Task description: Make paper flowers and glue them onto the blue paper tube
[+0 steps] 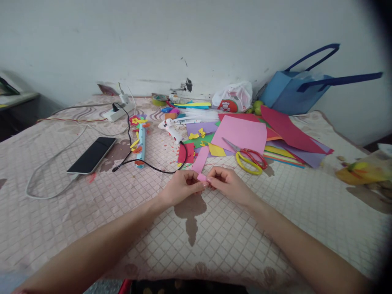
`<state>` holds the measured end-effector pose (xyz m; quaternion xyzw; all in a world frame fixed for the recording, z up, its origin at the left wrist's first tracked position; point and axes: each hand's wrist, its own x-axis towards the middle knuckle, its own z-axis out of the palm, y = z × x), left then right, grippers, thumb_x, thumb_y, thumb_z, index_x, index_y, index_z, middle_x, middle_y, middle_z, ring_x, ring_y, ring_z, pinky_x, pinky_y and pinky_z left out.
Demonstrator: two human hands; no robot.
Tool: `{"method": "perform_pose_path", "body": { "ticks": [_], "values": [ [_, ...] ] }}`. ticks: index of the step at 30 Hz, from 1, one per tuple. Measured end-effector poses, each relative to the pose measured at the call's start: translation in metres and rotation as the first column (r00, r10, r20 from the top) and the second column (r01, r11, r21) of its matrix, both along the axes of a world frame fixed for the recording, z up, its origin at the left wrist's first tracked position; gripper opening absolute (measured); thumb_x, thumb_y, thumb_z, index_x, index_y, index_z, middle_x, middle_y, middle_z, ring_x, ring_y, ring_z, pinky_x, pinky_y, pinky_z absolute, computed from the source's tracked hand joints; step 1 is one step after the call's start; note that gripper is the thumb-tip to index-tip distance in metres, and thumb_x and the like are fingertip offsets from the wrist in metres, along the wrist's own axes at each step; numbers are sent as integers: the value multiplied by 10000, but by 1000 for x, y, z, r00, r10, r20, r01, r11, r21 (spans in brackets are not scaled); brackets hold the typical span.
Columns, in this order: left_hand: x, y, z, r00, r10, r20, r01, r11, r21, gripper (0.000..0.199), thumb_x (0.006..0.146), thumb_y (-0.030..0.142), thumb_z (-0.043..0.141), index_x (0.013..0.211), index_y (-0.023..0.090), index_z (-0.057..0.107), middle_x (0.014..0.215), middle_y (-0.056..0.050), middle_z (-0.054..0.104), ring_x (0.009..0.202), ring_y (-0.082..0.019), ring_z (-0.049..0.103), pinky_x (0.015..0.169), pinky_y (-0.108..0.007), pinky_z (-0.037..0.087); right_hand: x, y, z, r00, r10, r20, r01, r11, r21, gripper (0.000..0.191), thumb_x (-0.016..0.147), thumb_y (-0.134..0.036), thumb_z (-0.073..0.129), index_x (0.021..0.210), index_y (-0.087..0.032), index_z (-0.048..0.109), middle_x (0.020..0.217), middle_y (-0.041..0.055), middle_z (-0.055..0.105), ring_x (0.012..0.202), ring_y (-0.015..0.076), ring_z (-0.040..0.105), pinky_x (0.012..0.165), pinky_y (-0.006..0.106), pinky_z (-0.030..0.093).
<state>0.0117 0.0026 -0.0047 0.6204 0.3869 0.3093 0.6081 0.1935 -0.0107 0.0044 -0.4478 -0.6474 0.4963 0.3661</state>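
Between my two hands is a small pink paper piece (202, 177), pinched from both sides just above the tablecloth. My left hand (185, 185) has its thumb and fingers closed on the left end. The fingertips of my right hand (225, 183) close on the right end. Just beyond them lies a longer pink paper strip (201, 159). Scissors (249, 158) with red and yellow handles rest beyond my right hand. A red paper piece (185, 153) is behind my left hand. Farther back lies a white glue gun (172, 130), its black cord curving toward me.
Coloured sheets (241, 132) are piled at the back right, before a blue bag (292, 92) and a white plastic bag (234, 98). At left are a phone (92, 155) on a cable and a power strip (119, 112). A decorated blue stick (141, 143) lies left of the glue gun.
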Motion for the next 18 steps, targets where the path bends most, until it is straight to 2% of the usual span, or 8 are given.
{"method": "perform_pose_path", "body": {
  "ticks": [7, 12, 18],
  "values": [
    [-2, 1, -7, 998, -13, -62, 20, 992, 126, 291, 739, 396, 663, 670, 143, 536, 595, 17, 537, 537, -86, 490, 495, -194, 383, -1, -1, 1, 996, 66, -64, -72, 994, -87, 205, 806, -360, 593, 715, -179, 560, 658, -14, 525, 611, 110, 472, 567, 254, 391],
    [-1, 0, -5, 998, 3, -59, 4, 994, 113, 308, 758, 433, 640, 733, 135, 566, 626, 0, 562, 563, -103, 528, 510, -207, 399, 0, 1, 0, 999, 31, -17, -32, 999, -36, 191, 821, -329, 572, 705, -180, 544, 633, -25, 491, 590, 102, 452, 537, 238, 369],
    [-1, 1, -2, 996, 61, 63, -66, 995, 76, 308, 783, 422, 618, 697, 139, 537, 596, 8, 545, 536, -88, 511, 525, -207, 414, 0, 2, -2, 1000, 12, 3, -12, 1000, -20, 229, 820, -386, 575, 722, -182, 536, 636, -23, 493, 575, 103, 447, 525, 239, 373]
  ]
}}
